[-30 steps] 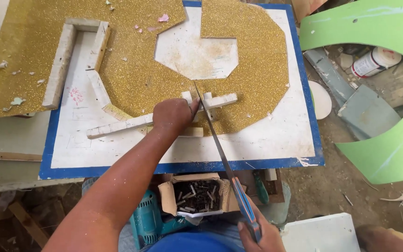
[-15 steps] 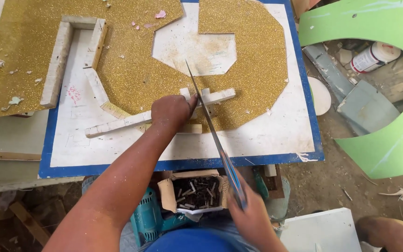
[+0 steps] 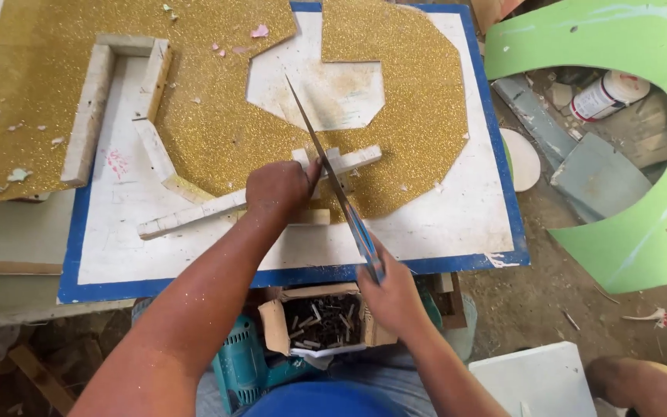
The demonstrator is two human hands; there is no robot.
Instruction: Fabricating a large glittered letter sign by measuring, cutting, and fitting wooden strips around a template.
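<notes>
Handsaw, long thin steel blade (image 3: 326, 166), gripped by right hand (image 3: 392, 293), laid across white foam strip (image 3: 218, 207) pinned under closed left hand (image 3: 278, 189), on white blue-edged board surface (image 3: 441, 224) beside gold glitter sheet (image 3: 411, 116).

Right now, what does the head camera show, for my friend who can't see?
A right hand holds a handsaw across a white foam strip, pinned by the left hand on a blue-edged board with gold glitter sheets. Below, a box of screws.

Saw blade (image 3: 326, 166) crossing white strip (image 3: 202, 210).
</notes>
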